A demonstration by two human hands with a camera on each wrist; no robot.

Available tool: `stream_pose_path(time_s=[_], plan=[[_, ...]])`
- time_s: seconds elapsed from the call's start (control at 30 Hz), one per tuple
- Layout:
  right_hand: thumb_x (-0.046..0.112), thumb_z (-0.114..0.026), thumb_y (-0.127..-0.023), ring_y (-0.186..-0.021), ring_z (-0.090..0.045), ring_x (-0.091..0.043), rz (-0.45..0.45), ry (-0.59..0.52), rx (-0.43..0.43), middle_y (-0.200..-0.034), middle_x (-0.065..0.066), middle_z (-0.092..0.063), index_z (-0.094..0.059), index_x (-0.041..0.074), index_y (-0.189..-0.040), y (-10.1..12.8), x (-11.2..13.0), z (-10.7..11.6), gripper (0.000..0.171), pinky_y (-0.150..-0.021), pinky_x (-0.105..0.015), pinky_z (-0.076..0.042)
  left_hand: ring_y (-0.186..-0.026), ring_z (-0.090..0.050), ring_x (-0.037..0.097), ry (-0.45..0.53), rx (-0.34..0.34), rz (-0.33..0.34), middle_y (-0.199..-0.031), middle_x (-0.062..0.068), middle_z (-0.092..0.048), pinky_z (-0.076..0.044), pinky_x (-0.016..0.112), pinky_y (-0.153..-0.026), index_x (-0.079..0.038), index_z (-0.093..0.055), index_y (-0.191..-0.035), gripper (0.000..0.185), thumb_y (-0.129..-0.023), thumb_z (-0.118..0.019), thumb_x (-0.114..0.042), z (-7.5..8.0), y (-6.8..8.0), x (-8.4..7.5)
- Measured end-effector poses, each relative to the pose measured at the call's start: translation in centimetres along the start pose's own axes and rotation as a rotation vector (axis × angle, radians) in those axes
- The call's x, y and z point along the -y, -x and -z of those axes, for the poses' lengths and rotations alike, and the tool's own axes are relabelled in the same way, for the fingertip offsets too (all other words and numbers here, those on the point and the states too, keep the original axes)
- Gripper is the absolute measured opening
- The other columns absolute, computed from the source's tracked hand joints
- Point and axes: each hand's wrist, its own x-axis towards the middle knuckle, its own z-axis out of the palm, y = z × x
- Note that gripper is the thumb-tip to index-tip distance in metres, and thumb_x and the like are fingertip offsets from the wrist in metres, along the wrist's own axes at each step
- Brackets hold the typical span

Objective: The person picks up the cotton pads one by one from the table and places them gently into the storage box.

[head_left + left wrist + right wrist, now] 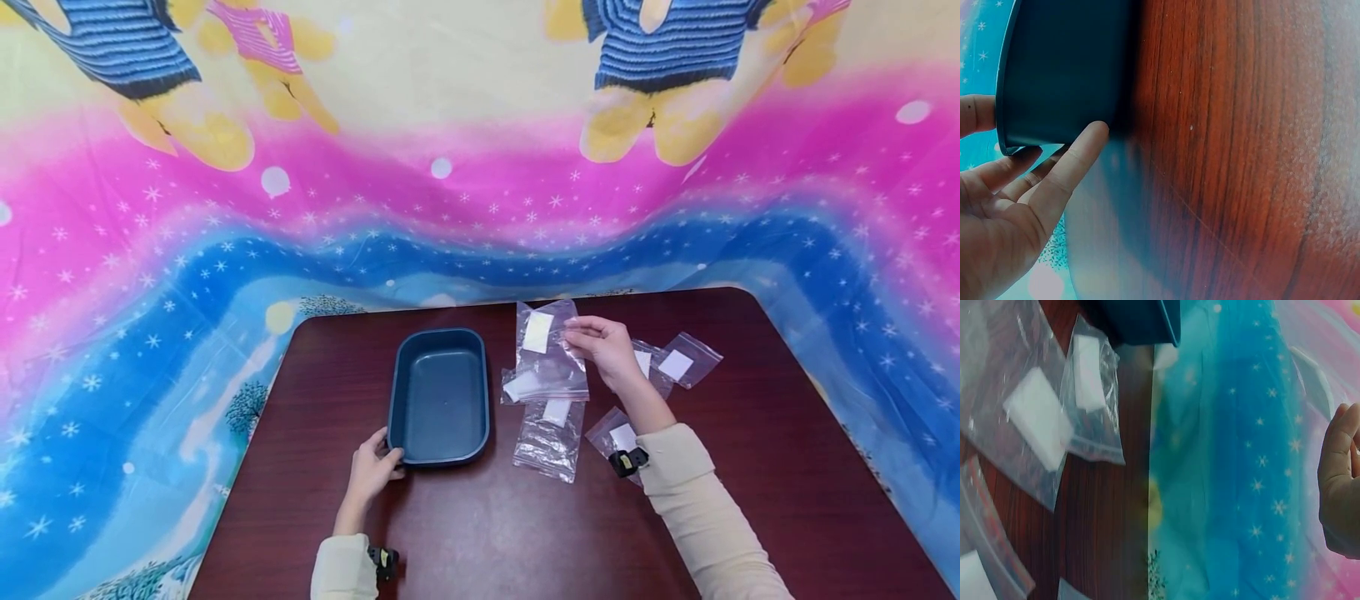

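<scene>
A deep dark-blue plastic basin with rounded corners stands left of centre, with nothing inside. My left hand grips its near left corner, thumb at the rim; in the left wrist view, fingers lie against the basin's outer wall. My right hand pinches the right edge of a clear zip bag with a white slip in it, raised above other bags. Under it are a small zip bag and a larger crinkled zip bag, each also with a white slip.
More zip bags with white slips lie to the right: one bag at the far side, one bag partly behind my right wrist, and one bag under the forearm. A patterned cloth hangs behind the dark-red wooden table.
</scene>
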Motion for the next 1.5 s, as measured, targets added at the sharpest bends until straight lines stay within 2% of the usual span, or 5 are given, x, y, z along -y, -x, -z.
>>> stream_pose_path(time_s=[0.27, 0.43, 0.67, 1.27, 1.5], plan=[[-0.013, -0.058, -0.081, -0.063, -0.063, -0.008, -0.03, 0.001, 0.015, -0.071, 0.001, -0.067, -0.069, 0.011, -0.083, -0.1, -0.7, -2.5, 0.027, -0.055, -0.018, -0.054, -0.08, -0.063, 0.033, -0.008, -0.004, -0.007, -0.112, 0.036, -0.052, -0.056, 0.04, -0.058, 0.011, -0.041, -0.129, 0.049, -0.081, -0.05, 0.008, 0.0, 0.0, -0.1], [-0.013, -0.06, -0.079, -0.061, -0.061, -0.007, -0.035, 0.043, 0.007, -0.071, 0.002, -0.066, -0.066, -0.005, -0.095, -0.3, -1.9, -4.9, 0.019, -0.055, -0.018, -0.053, -0.083, -0.063, 0.035, -0.021, -0.011, -0.004, -0.114, 0.037, -0.051, -0.056, 0.039, -0.058, 0.012, -0.04, -0.129, 0.049, -0.082, -0.05, 0.008, 0.2, 0.2, -0.1], [-0.013, -0.059, -0.08, -0.057, -0.059, -0.007, -0.08, 0.054, 0.04, -0.068, 0.001, -0.065, -0.056, -0.019, -0.104, -0.2, -4.2, -7.6, 0.025, -0.052, -0.017, -0.051, -0.083, -0.063, 0.034, -0.015, -0.002, 0.003, -0.115, 0.037, -0.05, -0.056, 0.042, -0.06, 0.012, -0.038, -0.131, 0.05, -0.083, -0.05, 0.007, 0.1, 0.2, -0.1], [-0.012, -0.058, -0.081, -0.056, -0.061, -0.01, -0.177, 0.025, 0.053, -0.067, -0.006, -0.064, -0.057, -0.018, -0.103, -0.5, -8.4, -10.8, 0.023, -0.051, -0.02, -0.053, -0.081, -0.063, 0.032, -0.012, 0.004, 0.003, -0.115, 0.037, -0.05, -0.056, 0.043, -0.06, 0.011, -0.04, -0.13, 0.049, -0.083, -0.05, 0.006, -0.1, 0.4, -0.1], [-0.008, -0.059, -0.082, -0.058, -0.061, -0.01, -0.197, 0.067, 0.072, -0.073, -0.008, -0.066, -0.059, -0.015, -0.104, -0.4, -9.1, -11.7, 0.023, -0.055, -0.023, -0.055, -0.077, -0.064, 0.03, -0.011, -0.005, -0.011, -0.113, 0.038, -0.05, -0.056, 0.045, -0.059, 0.012, -0.04, -0.129, 0.049, -0.082, -0.05, 0.007, -0.1, 0.5, -0.2]])
